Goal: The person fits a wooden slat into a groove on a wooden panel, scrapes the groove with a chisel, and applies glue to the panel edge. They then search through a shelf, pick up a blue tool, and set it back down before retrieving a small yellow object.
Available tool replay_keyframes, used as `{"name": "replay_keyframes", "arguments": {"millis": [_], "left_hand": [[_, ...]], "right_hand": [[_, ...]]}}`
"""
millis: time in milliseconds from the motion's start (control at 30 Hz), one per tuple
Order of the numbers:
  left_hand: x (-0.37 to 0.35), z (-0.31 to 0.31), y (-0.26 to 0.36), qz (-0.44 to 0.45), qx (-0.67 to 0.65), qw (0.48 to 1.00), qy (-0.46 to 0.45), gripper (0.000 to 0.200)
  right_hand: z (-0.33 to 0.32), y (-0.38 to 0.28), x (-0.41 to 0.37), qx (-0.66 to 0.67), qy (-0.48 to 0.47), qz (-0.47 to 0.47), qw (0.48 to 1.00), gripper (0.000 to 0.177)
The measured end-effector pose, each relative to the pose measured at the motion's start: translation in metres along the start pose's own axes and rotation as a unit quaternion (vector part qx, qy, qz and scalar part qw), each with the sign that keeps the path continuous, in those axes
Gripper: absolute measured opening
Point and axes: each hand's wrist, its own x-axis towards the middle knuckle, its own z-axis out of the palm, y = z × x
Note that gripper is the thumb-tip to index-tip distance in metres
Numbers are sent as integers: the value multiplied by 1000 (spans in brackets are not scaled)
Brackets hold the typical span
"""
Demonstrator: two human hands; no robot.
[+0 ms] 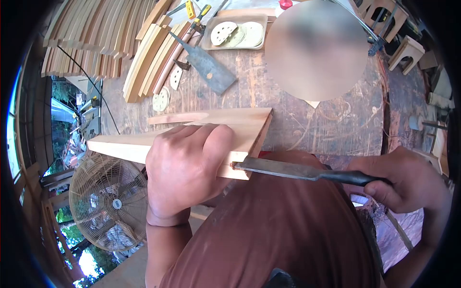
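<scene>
- The board lies at the near edge of the bench, left of its middle, its lower part sticking out past that edge toward the person's brown shirt.
- The left hand is clamped over the board from above, fingers curled and bunched together; the thumb is hidden from where I stand.
- The right hand, out beyond the near right part of the bench, is closed round the black handle of a blade, thumb wrapped underneath.
- The blade points left, nearly level, and its tip meets the board's near end at a small reddish-brown spot.
- Behind the board, a wide saw lies flat, angled toward the far left.
- Round discs sit in a clear tray by the bench's far edge; another small pile of discs is left of the saw.
- Curved strips lie toward the far left corner, near a yellow-handled tool.
- A big round fan stands off the bench's near left corner.
</scene>
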Motion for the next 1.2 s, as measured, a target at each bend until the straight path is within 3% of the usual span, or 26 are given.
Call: {"name": "replay_keyframes", "arguments": {"millis": [167,333,400,633,700,733,767,867,1033,1200], "left_hand": [[11,2,-3,11,5,1000,26,27],[7,1,-2,14,-7,1000,19,33],[4,2,-1,14,-4,1000,26,34],[5,1,-3,-5,3,1000,11,33],[12,1,-5,-3,9,1000,19,33],[14,1,-7,-4,11,1000,17,33],[15,1,-7,3,13,1000,16,33],[15,-1,-4,6,-10,1000,24,33],[3,5,-2,-5,-10,999,30,28],[-2,1,11,-26,-3,999,29,28]], "right_hand": [[52,25,8,99,112,-75,986,39],[7,17,0,35,43,-45,997,39],[-15,7,1,6,-27,-19,999,41],[-6,8,8,-13,-21,-42,999,39],[21,18,8,31,47,-34,998,37],[42,26,11,40,124,-82,988,37],[43,28,9,44,131,-81,987,37],[25,30,6,51,50,-56,996,37],[-11,38,4,58,-5,-54,997,43],[-31,24,21,-96,-30,-82,992,41]]}}
